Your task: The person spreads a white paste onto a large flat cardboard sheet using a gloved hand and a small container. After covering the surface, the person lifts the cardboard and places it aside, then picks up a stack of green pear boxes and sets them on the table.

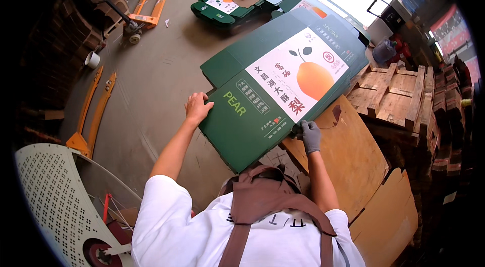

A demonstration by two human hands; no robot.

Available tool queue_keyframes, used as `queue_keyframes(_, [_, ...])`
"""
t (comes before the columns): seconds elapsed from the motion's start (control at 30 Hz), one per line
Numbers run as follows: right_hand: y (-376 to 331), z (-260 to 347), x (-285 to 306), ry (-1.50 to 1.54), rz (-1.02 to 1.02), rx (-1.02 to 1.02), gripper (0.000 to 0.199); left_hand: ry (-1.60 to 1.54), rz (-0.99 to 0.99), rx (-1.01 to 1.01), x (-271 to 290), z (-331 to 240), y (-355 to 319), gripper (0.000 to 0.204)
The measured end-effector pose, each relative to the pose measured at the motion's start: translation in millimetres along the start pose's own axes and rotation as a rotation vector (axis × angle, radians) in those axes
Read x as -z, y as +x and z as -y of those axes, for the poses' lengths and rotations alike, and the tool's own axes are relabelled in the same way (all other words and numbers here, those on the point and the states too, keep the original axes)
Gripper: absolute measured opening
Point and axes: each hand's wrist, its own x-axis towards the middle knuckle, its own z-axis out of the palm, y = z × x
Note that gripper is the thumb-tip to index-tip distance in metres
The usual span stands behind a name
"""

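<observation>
A large flat green carton sheet (227, 110), printed with a white panel and an orange pear, lies in front of me, running from my waist toward the far right. My bare left hand (198, 108) grips its left edge, beside a notch, with the fingers curled over the top. On the opposite edge, my right hand (309, 135) in a grey glove pinches the border; its fingertips are partly hidden. Beneath the sheet's right side is a brown wooden board (348, 150). How many sheets are under my fingers, I cannot tell.
Ahead stands a stack of green cartons (217, 11) with brown cardboard and two dark handled tools on top. An orange pallet jack (146, 18) and orange forks (91, 115) are left. Wooden pallets (389, 95) are right; a perforated pale metal guard (50, 191) is near left.
</observation>
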Motion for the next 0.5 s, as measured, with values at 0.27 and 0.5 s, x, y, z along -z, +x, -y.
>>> queue_keyframes(0.27, [-13, 27, 1, 0.256, -0.046, -0.189, 0.032, -0.169, 0.186, 0.006, 8, 13, 14, 0.033])
queue_keyframes(0.5, [-16, 62, -7, 0.327, 0.0, -0.118, 0.032, -0.428, 0.096, 0.028, -4, 23, 2, 0.032])
